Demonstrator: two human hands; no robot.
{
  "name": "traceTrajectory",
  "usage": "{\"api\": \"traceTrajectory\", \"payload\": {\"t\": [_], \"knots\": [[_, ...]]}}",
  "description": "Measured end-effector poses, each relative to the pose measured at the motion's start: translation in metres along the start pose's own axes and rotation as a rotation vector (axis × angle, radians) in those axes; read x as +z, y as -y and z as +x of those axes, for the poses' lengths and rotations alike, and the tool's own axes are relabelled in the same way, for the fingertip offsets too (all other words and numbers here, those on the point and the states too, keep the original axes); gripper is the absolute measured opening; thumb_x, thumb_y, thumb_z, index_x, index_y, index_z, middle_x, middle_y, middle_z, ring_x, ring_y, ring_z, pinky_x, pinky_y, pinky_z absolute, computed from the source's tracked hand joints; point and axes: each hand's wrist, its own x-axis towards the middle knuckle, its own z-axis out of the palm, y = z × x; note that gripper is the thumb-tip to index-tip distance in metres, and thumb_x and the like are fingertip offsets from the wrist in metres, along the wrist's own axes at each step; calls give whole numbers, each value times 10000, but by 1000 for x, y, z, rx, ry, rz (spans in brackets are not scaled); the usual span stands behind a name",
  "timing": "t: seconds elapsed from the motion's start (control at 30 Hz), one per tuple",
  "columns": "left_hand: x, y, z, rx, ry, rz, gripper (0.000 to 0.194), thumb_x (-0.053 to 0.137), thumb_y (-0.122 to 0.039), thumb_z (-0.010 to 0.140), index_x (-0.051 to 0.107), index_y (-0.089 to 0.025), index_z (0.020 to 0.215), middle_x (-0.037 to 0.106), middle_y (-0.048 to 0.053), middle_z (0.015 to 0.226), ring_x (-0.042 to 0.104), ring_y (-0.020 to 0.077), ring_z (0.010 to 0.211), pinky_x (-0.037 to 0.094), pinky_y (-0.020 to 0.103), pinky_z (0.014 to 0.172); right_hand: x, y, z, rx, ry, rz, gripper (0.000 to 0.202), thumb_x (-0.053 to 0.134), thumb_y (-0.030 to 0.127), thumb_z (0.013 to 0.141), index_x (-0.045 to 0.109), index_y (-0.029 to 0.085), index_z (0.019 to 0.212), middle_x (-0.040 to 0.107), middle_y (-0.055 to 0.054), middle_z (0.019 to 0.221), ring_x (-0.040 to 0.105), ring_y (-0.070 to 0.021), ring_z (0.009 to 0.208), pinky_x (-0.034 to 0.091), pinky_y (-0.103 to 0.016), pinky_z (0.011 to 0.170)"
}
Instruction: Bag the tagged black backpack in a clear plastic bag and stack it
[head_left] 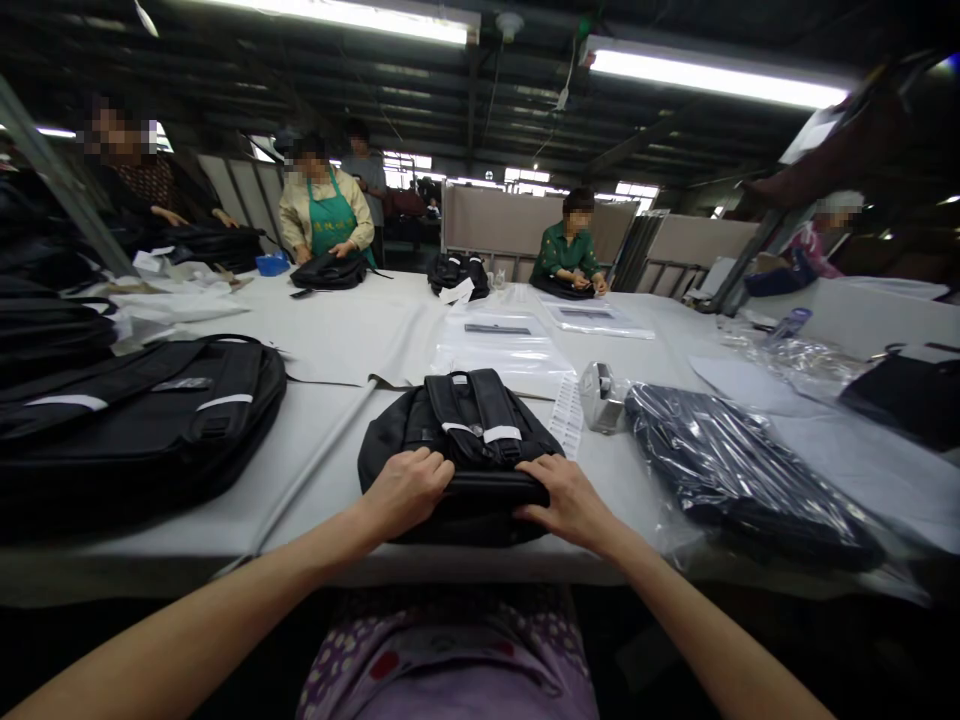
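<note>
A black backpack [397, 425] lies on the table in front of me, its straps facing up and its near edge toward my body. White bands cross the two shoulder straps [487, 400]. My left hand [411, 490] is closed on the left part of the near edge, fingers curled over it. On the right part of that same edge, my right hand [566, 495] grips with the thumb below and the fingers on top. The underside of the backpack is hidden.
A tape dispenser [602, 398] and a label sheet [568, 415] lie right of the backpack. Farther right is a plastic-wrapped black bag [720, 460]. More black backpacks [150, 420] lie left. Clear plastic bags [495, 345] lie beyond. Several people work across the white table [322, 345].
</note>
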Motion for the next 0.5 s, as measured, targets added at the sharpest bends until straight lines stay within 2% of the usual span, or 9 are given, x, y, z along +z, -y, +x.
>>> {"api": "traceTrajectory", "payload": {"t": [0.07,0.17,0.23,0.27,0.33,0.4,0.43,0.5], "knots": [[11,-5,-2,16,-3,-11,60,538,-204,829,527,-171,781,569,54,761,501,207,698,367,320,576,20,6,-2,31,54,-89,410,676,346,739,548,220,1107,581,-59,973,507,-224,908,410,-334,789],[22,-15,-12,5,-10,-21,41,540,-120,786,546,-160,775,582,61,753,510,211,708,387,328,605,48,9,0,54,114,-158,197,577,147,762,583,176,957,576,-83,915,494,-220,882,409,-312,747],[23,-25,-22,-9,-72,-34,100,491,-111,824,572,-153,865,611,85,868,523,217,777,407,358,699,54,7,5,42,143,-162,218,577,100,720,582,181,923,572,-76,899,483,-218,872,405,-301,720],[23,-32,-28,26,-125,-66,148,458,-111,850,576,-157,928,615,91,949,526,212,813,407,366,749,53,5,7,26,157,-163,230,590,107,706,580,190,920,570,-69,902,478,-217,875,402,-295,712],[30,-47,-36,193,-198,-163,236,412,-127,889,554,-167,1073,594,90,1111,530,193,893,398,351,835,48,3,12,-9,181,-163,221,610,144,702,580,208,911,564,-52,904,470,-210,878,395,-281,697],[48,-62,-41,310,-152,-239,322,432,-198,903,489,-145,1215,545,100,1235,515,196,1019,378,319,907,43,2,14,-28,191,-171,199,598,160,720,581,214,911,557,-48,903,463,-205,879,388,-275,691],[60,-69,-41,299,-84,-248,405,456,-257,900,434,-130,1284,500,109,1300,479,210,1109,353,318,950,42,3,14,-30,195,-178,198,588,150,722,582,213,910,553,-50,899,460,-205,876,385,-275,688],[87,-79,-41,158,49,-238,596,497,-380,875,307,-140,1387,371,104,1420,353,250,1258,275,353,1028,44,7,12,-29,198,-195,231,571,107,706,584,206,915,544,-57,898,454,-209,876,379,-281,690]]}}
